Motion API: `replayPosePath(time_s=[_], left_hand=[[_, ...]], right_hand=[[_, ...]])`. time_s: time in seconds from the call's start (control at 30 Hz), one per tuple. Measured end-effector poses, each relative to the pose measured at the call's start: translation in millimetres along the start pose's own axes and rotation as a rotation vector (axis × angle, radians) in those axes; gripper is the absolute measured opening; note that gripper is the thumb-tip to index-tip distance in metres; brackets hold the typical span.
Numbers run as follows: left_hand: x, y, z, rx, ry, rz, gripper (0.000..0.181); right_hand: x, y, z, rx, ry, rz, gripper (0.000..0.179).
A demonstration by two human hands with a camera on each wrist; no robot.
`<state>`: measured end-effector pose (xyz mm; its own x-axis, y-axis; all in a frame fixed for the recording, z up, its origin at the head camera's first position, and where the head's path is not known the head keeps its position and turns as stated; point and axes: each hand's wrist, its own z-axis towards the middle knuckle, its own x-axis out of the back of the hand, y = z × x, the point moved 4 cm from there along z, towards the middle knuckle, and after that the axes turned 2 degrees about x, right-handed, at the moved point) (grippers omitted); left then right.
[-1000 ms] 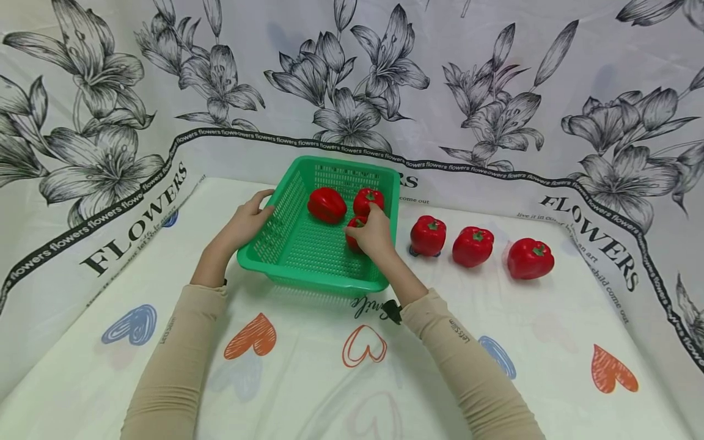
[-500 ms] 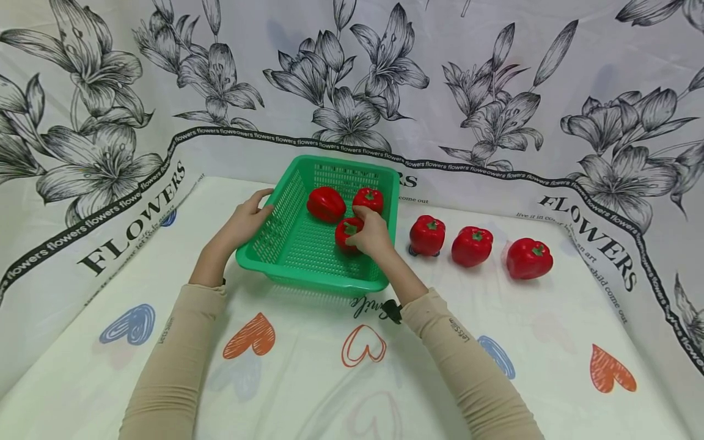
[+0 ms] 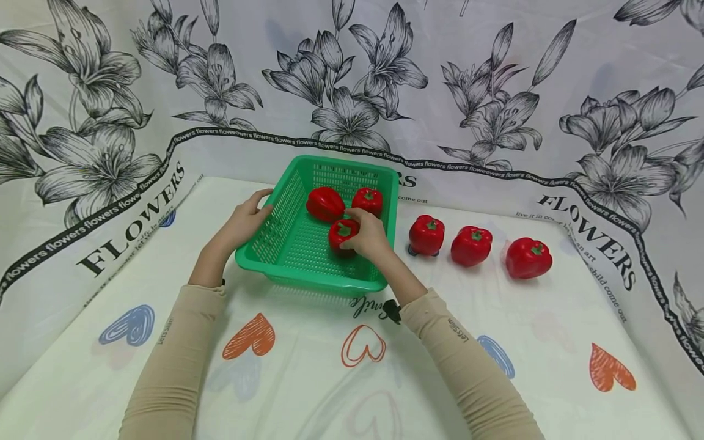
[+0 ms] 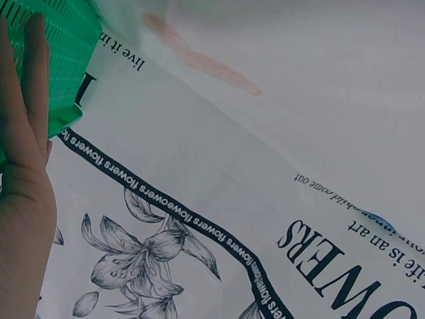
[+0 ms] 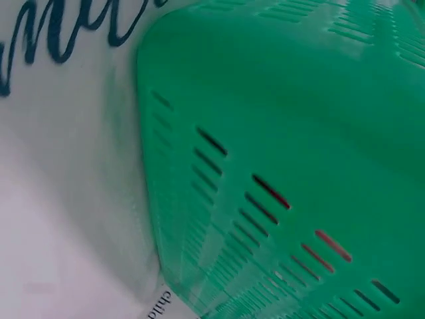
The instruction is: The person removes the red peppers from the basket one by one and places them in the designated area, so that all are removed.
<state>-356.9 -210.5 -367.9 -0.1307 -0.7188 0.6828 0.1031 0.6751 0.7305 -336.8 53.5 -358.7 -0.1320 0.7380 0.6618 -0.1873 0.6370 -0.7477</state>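
Note:
Inside a green plastic basket [image 3: 299, 267], my right hand [image 3: 371, 234] grips a red bell pepper [image 3: 337, 239], thumb on its near side and fingers on its far side. A second red bell pepper [image 3: 326, 204] lies on its side at the basket's back left, and a third bell pepper [image 3: 367, 199] is at the back right. My left hand [image 3: 245, 221] rests against the basket's left outer side; in the left wrist view its fingers [image 4: 34, 80] lie straight along the slotted wall. The right wrist view shows mostly basket wall [image 5: 299, 119], with that hand hidden.
To the right of the basket, a row of red bell peppers, a near one [image 3: 426, 236], a middle one [image 3: 471, 246] and a far one [image 3: 528, 258], sits on the white printed cloth [image 3: 308, 379]. Flower-printed fabric [image 3: 495, 110] rises behind and at the sides.
My right hand has shifted the gripped bell pepper leftward inside the basket, away from the right wall. The left hand and basket have stayed in place.

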Motion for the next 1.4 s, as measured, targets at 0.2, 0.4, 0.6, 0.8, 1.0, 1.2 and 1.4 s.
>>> replayPosePath(time_s=[0.2, 0.4, 0.6, 0.8, 1.0, 1.2, 1.4], left_hand=[[-0.7, -0.1, 2.3, -0.012, -0.002, -0.013, 0.058], [0.0, 0.4, 3.4, -0.015, 0.000, -0.014, 0.058], [0.1, -0.4, 3.9, -0.016, 0.001, -0.011, 0.058], [-1.2, -1.8, 3.9, -0.019, 0.001, -0.012, 0.058], [-0.5, -2.2, 3.0, -0.015, 0.005, -0.005, 0.058], [0.2, -2.0, 1.5, -0.007, 0.004, -0.013, 0.058], [0.0, -1.9, 0.8, -0.005, 0.004, -0.013, 0.058]], right_hand=[[-1.3, 1.7, 0.7, -0.098, -0.009, -0.023, 0.081], [-1.9, 1.3, 0.8, -0.073, -0.015, -0.024, 0.076], [2.3, -1.2, -1.6, 0.008, 0.012, 0.009, 0.069], [10.8, -2.1, -5.0, 0.038, 0.045, 0.084, 0.068], [29.6, -4.8, -14.5, 0.026, 0.041, 0.193, 0.068], [51.5, 0.5, -27.2, -0.004, 0.052, 0.226, 0.069], [75.2, 5.9, -40.6, -0.020, 0.088, 0.261, 0.072]])
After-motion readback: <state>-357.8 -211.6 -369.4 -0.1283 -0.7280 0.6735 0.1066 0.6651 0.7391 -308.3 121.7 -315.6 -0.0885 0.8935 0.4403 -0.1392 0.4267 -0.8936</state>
